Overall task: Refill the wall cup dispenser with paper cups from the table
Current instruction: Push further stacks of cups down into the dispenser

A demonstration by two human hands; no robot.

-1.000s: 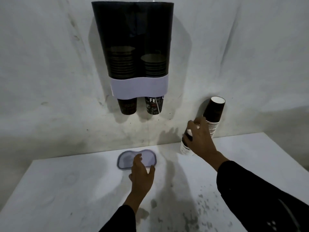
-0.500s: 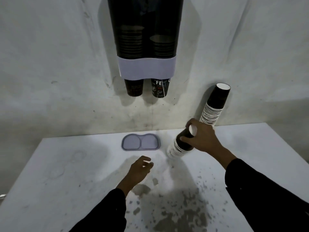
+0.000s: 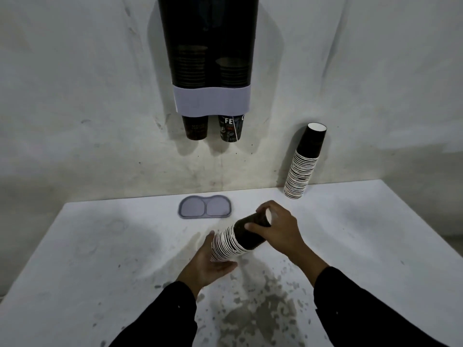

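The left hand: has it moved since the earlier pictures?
Yes. The left hand has drawn back from the lid toward the person and now cups the held stack's rim end.

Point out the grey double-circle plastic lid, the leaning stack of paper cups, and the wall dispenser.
Grey double-circle plastic lid (image 3: pixel 205 207), head view, middle.
Leaning stack of paper cups (image 3: pixel 304 164), head view, mid-stack.
Dark wall dispenser (image 3: pixel 211 101), head view, pale band.

Dim, cool light; soft shadows on wall; wide-angle bowing at edges.

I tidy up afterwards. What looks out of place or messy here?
The dispenser's lid lies on the table, off the dispenser. The spare cup stack leans against the wall. Dark blotches stain the near tabletop.
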